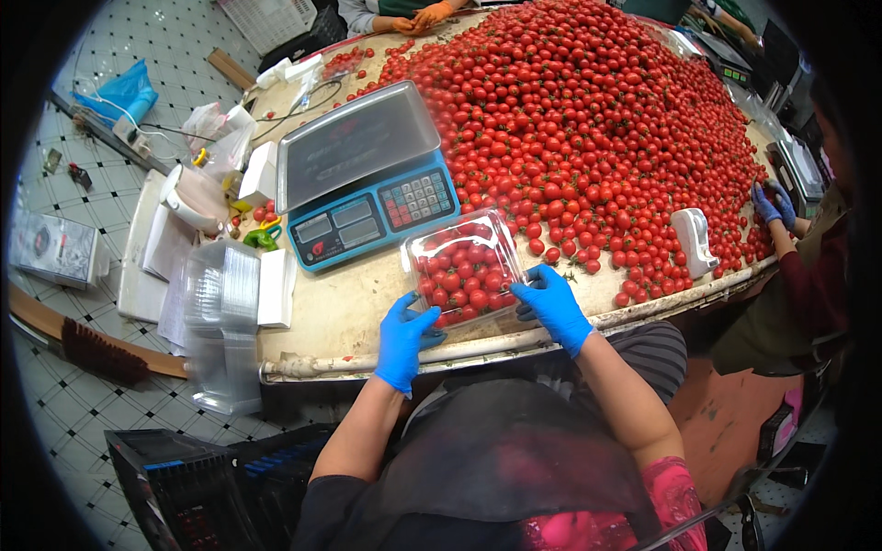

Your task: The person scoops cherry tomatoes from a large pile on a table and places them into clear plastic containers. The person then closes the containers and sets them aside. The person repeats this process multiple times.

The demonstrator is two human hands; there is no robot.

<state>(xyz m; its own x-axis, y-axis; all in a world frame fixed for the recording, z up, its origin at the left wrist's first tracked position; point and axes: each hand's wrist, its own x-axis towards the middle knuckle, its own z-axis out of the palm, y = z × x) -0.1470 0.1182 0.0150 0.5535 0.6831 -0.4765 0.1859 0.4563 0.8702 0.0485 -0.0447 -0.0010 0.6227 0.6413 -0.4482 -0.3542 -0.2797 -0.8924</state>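
Note:
A clear plastic clamshell box (465,268) full of red cherry tomatoes sits at the table's front edge, its transparent lid over the fruit. My left hand (405,337), in a blue glove, grips the box's near left corner. On the near right corner is my right hand (553,306), gloved the same way, with thumb and fingers at the rim. Just behind the box stands a blue digital scale (372,206) with a bare metal pan (358,144). A large heap of cherry tomatoes (579,124) spreads over the table behind and to the right.
Nested clear plastic boxes (222,310) overhang the table's left front edge beside a white carton (277,288). A green pepper (260,239) lies near the scale. A white tape dispenser (692,241) stands among tomatoes. Co-workers' gloved hands (773,203) are at the right and far side.

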